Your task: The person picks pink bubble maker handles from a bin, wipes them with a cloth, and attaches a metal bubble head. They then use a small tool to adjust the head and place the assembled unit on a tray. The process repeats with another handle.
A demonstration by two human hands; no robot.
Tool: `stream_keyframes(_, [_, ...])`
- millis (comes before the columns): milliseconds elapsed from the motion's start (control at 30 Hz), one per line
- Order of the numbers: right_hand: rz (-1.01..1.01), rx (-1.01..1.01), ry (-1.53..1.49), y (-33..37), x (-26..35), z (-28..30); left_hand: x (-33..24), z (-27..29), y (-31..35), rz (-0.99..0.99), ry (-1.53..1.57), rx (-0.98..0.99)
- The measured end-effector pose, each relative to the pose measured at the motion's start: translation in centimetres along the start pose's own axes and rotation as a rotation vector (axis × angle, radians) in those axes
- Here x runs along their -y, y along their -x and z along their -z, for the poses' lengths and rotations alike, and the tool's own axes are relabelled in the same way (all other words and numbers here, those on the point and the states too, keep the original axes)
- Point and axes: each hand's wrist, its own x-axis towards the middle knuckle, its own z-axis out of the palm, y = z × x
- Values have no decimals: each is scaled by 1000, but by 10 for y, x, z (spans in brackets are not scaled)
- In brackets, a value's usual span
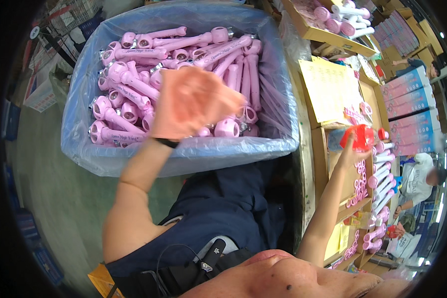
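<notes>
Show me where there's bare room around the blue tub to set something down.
Bare green floor lies left of the left arm, below the blue tub. Inside, plastic lining shows between the pink wands and the tub's right side. Crowded: the wand pile and, at right, cardboard trays of pink parts.

One lined bin (218,148), over twenty pink wands (136,86)

Sticks (130,82), heaped in lined bin (184,150); left hand (196,102) above them. Right of bin: tabletop (307,193), bearing cardboard trays (321,159), rings (358,180) within; paper sheet (329,89) beyond rings; right hand (351,151) over trays.
</notes>
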Motion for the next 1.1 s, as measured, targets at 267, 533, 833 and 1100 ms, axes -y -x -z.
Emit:
stream_keyframes(267, [916, 761, 92, 82, 144, -170, 2, 134, -1, 324, 610, -263])
stream_keyframes(533, [1292, 891, 250, 182, 191, -369, -28, 96, -5, 396, -29, -431])
stream_keyframes(833, [1483, 997, 250, 168, 199, -367, -11, 110, 1, 237, -425, -302])
stream_keyframes(1100, [615, 1322, 322, 139, 247, -192, -21, 77, -6, 63, -1265, -547])
